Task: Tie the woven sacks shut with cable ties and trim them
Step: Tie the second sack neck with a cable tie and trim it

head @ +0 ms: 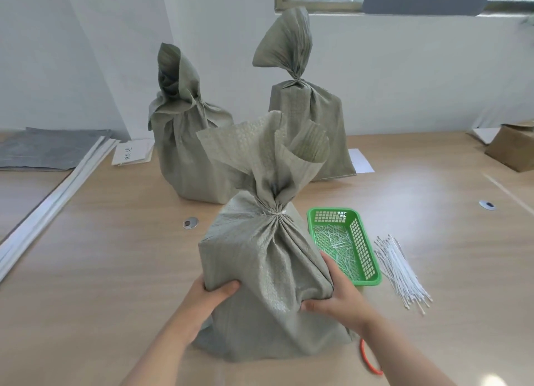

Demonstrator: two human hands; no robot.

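A grey-green woven sack (260, 258) stands in front of me on the wooden table, its neck gathered and cinched by a white cable tie (279, 212). My left hand (212, 296) grips its left side and my right hand (339, 296) grips its right side. Two more sacks stand behind: one at the back left (187, 154) with a bunched neck, one at the back right (312, 125) with a tied neck. A bundle of white cable ties (401, 273) lies at the right. An orange handle (368, 359) pokes out behind my right forearm.
A green plastic basket (370, 273) holding several trimmed tie ends sits right of the near sack. Flat grey sacks (49, 148) and white strips (57, 195) lie at the left. A cardboard box (511, 148) is at the far right. Metal grommets (190, 222) are set in the table.
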